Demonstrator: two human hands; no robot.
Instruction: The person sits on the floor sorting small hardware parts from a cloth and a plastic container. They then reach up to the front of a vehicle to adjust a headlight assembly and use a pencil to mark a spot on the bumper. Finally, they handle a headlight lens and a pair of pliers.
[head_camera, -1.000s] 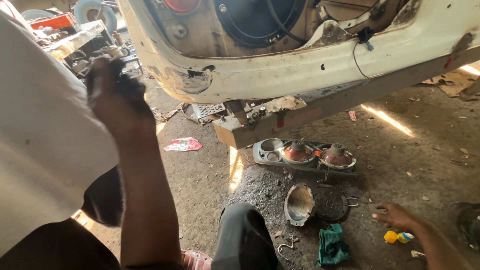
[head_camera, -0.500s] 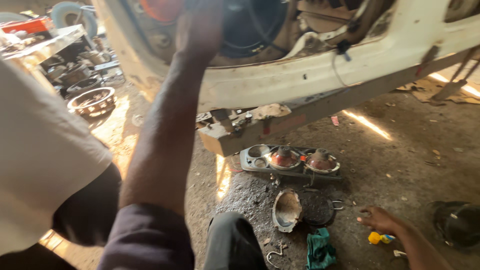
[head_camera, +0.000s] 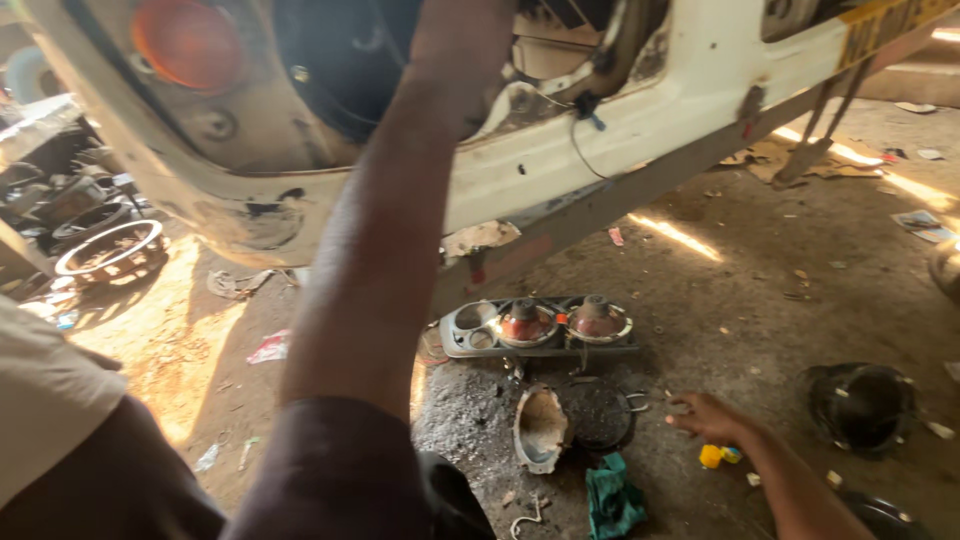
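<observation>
The left hand (head_camera: 465, 55) was raised into the dark round opening (head_camera: 345, 60) in the white vehicle body panel (head_camera: 560, 150), and its fingers were lost against the shadow there, so whether they were spread, closed or gripping anything could not be told. The forearm ran down from that opening toward the camera, crossing the panel's lower edge. Just to the left of the hand, set in the same panel, sat an orange round lamp lens (head_camera: 188, 42). To the right of the hand a thin black wire (head_camera: 580, 130) hung down the panel.

The right hand (head_camera: 712, 418) was low on the oily ground, palm down, with its fingers (head_camera: 685, 405) loosely apart and stretched left, holding nothing. Its fingertips were just beside a dark round lamp housing (head_camera: 598, 412), not clearly touching it. Against that housing's left side lay a pale oval lamp bowl (head_camera: 540, 428). A small yellow object (head_camera: 711, 456) lay just beside the wrist. Beyond the fingers, farther from the person, a grey tail-lamp carrier (head_camera: 540, 328) with two reddish bulb holders lay flat under the panel. A green rag (head_camera: 612, 498) lay near the person's knee, and a black round part (head_camera: 860, 405) sat well apart to the right.
</observation>
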